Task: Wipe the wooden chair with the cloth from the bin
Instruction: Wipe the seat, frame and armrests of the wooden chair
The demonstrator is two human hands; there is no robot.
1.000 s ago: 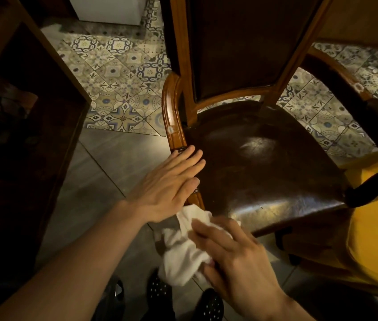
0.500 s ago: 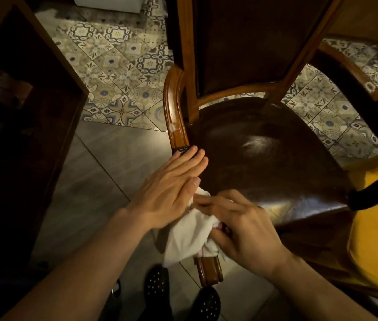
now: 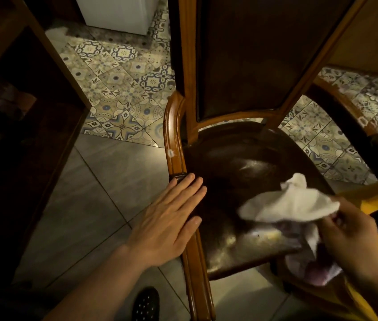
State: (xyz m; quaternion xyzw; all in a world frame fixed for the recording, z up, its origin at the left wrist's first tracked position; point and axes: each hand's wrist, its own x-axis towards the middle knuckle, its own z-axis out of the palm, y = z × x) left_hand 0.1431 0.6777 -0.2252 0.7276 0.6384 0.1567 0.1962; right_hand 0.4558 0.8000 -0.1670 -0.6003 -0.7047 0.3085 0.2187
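My left hand (image 3: 169, 218) lies flat, fingers spread, on the wooden chair's (image 3: 241, 172) left armrest (image 3: 175, 140). My right hand (image 3: 355, 242) is pinching the white cloth (image 3: 287, 205), blurred, over the dark seat's front right.

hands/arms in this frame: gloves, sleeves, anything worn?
Both hands are bare: no gloves on the left hand or the right hand. No rings, watch or bands visible. The left forearm is uncovered along its whole visible length, no sleeve. The right wrist is bare too; little of that arm is in frame.
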